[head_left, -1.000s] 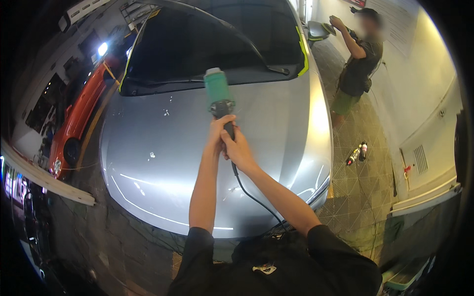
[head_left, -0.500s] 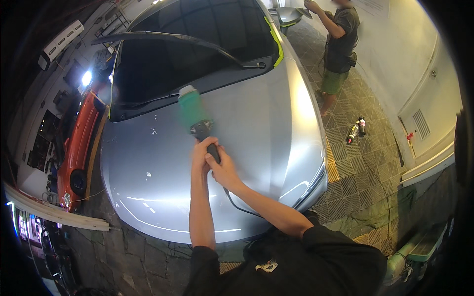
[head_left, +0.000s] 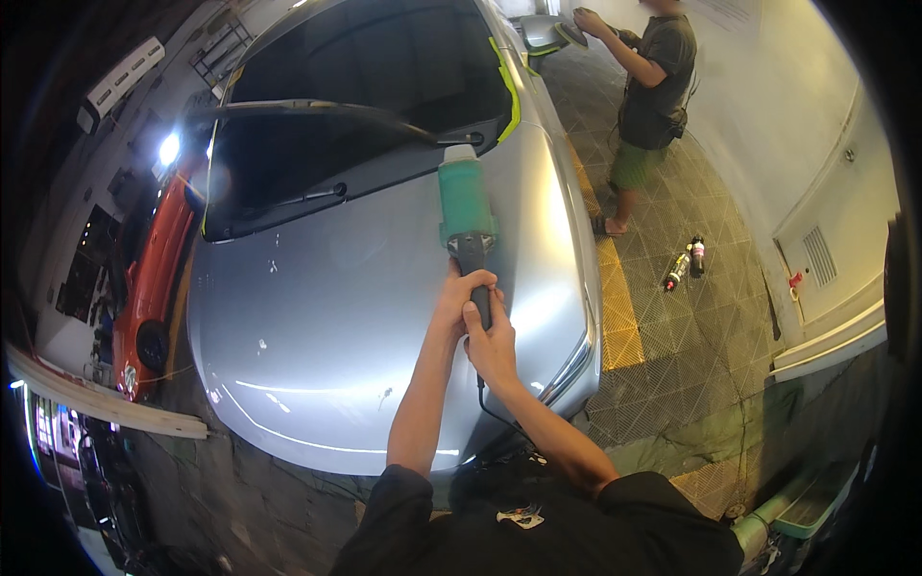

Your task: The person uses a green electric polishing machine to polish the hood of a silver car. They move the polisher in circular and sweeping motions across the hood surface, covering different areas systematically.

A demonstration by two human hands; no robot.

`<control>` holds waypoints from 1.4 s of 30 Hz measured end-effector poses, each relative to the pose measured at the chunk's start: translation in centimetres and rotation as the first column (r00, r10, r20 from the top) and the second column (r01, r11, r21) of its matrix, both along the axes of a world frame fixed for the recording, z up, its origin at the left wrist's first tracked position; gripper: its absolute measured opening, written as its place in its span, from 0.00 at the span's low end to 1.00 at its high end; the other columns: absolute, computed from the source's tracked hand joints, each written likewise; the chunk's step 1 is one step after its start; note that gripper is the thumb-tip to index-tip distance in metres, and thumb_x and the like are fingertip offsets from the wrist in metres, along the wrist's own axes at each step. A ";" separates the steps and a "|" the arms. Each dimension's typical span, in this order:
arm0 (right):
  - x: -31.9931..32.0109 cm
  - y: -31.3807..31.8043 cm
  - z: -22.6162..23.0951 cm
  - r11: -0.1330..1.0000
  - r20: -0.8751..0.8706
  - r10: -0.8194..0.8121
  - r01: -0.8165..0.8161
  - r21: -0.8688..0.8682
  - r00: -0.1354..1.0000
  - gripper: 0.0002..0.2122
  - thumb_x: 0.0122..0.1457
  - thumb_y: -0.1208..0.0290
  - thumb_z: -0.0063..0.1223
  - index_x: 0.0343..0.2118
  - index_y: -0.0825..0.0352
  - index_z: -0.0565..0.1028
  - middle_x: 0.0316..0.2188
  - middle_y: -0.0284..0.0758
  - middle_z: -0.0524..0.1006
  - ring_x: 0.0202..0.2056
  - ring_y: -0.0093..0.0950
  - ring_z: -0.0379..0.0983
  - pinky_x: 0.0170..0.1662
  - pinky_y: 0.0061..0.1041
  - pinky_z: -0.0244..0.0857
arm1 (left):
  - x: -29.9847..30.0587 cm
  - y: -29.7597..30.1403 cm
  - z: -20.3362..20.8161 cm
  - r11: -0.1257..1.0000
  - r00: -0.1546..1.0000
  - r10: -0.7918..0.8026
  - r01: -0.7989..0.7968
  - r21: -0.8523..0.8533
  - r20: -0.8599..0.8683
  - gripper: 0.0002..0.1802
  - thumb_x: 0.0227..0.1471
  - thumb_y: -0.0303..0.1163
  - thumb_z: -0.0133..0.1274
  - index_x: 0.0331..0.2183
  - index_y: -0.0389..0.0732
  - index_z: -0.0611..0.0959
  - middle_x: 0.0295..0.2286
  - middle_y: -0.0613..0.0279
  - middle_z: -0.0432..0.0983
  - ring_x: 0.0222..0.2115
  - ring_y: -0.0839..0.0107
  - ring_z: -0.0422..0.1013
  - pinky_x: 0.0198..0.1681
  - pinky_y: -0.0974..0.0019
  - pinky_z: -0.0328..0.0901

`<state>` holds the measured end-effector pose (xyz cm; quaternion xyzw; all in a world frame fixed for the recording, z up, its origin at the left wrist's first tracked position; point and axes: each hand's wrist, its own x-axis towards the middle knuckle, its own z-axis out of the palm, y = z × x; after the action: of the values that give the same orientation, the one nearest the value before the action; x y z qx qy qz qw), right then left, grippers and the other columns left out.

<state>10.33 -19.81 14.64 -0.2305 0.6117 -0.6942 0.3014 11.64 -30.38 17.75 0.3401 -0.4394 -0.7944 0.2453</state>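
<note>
Both my hands grip a corded power tool with a green cylindrical body, a whitish tip and a black handle. My left hand is wrapped round the handle just below the green body. Lower on the same handle, near the cord, my right hand is closed. The tool is over the silver car hood, its tip toward the windshield. Whether its underside touches the paint cannot be seen. Small white spots dot the hood's left side.
A raised wiper arm crosses the windshield, whose edge carries yellow-green tape. At the right, a person works near the side mirror. Two bottles lie on the grid floor. An orange car stands left.
My hands and the green tool have moved right across the hood. The view has shifted slightly, and the tool is less blurred now.
</note>
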 end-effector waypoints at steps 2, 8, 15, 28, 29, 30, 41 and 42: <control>0.7 0.4 -0.3 1.000 0.015 -0.009 0.009 -0.011 1.000 0.32 0.69 0.56 0.53 0.68 0.71 0.62 0.32 0.38 0.77 0.21 0.22 0.72 0.24 0.24 0.67 | 0.6 0.4 -0.3 1.000 1.000 -0.026 0.026 0.002 -0.013 0.36 0.47 0.20 0.57 0.55 0.41 0.59 0.26 0.55 0.71 0.23 0.58 0.75 0.23 0.55 0.74; 6.6 -2.3 0.6 0.993 0.184 0.030 -0.008 -0.120 0.983 0.29 0.68 0.57 0.55 0.65 0.73 0.65 0.32 0.35 0.76 0.22 0.18 0.70 0.21 0.22 0.64 | 6.5 -2.2 0.2 1.000 0.999 0.005 -0.005 0.004 -0.035 0.35 0.47 0.20 0.58 0.54 0.44 0.60 0.26 0.55 0.70 0.22 0.59 0.75 0.21 0.54 0.73; 17.7 -6.1 -0.5 0.988 0.055 0.145 -0.148 0.043 0.988 0.30 0.67 0.52 0.54 0.61 0.75 0.69 0.35 0.42 0.78 0.27 0.26 0.74 0.34 0.27 0.68 | 19.0 -6.6 -0.5 0.993 0.992 0.104 -0.098 0.071 -0.077 0.35 0.49 0.20 0.57 0.53 0.45 0.57 0.28 0.55 0.70 0.23 0.58 0.74 0.23 0.51 0.74; 17.4 -2.2 -1.9 0.995 -0.099 0.087 -0.091 -0.039 0.991 0.30 0.67 0.56 0.55 0.64 0.74 0.66 0.33 0.37 0.77 0.23 0.20 0.69 0.26 0.23 0.64 | 19.3 -2.9 -3.0 0.985 0.981 0.132 -0.114 0.128 -0.143 0.32 0.49 0.21 0.57 0.50 0.46 0.56 0.28 0.55 0.70 0.25 0.58 0.75 0.25 0.52 0.75; 16.0 -1.9 -1.7 0.999 -0.121 0.028 -0.033 -0.037 0.992 0.30 0.67 0.55 0.55 0.63 0.74 0.68 0.33 0.40 0.78 0.25 0.23 0.72 0.29 0.26 0.67 | 17.5 -2.2 -3.2 0.995 0.981 0.098 -0.092 0.043 -0.165 0.34 0.48 0.22 0.58 0.51 0.46 0.56 0.28 0.55 0.70 0.24 0.59 0.75 0.24 0.52 0.74; 14.5 -0.9 -1.5 0.999 -0.091 -0.002 -0.002 -0.044 0.996 0.29 0.67 0.55 0.55 0.62 0.74 0.69 0.31 0.39 0.78 0.22 0.23 0.72 0.26 0.25 0.66 | 15.4 -1.7 -3.1 0.997 0.988 0.070 -0.063 0.053 -0.136 0.35 0.48 0.22 0.58 0.51 0.46 0.56 0.28 0.55 0.70 0.23 0.59 0.75 0.24 0.52 0.74; 8.7 6.2 -0.7 0.979 0.122 -0.170 0.181 -0.093 0.978 0.27 0.70 0.60 0.52 0.63 0.76 0.65 0.24 0.31 0.70 0.15 0.19 0.64 0.17 0.22 0.57 | 6.5 6.2 -1.9 0.987 0.984 -0.156 0.152 -0.047 -0.081 0.36 0.46 0.20 0.59 0.52 0.41 0.57 0.28 0.53 0.69 0.23 0.61 0.74 0.22 0.57 0.73; 9.0 6.2 -0.7 0.980 0.156 -0.153 0.170 -0.103 0.976 0.27 0.70 0.60 0.51 0.63 0.76 0.65 0.23 0.30 0.70 0.14 0.19 0.64 0.16 0.22 0.56 | 6.9 6.1 -1.8 0.990 0.988 -0.142 0.141 -0.017 -0.061 0.37 0.45 0.20 0.59 0.53 0.42 0.57 0.29 0.52 0.69 0.23 0.60 0.74 0.22 0.57 0.73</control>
<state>19.33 -13.64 13.92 -0.1451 0.5631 -0.7659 0.2742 18.54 -24.28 15.93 0.2818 -0.4596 -0.8172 0.2038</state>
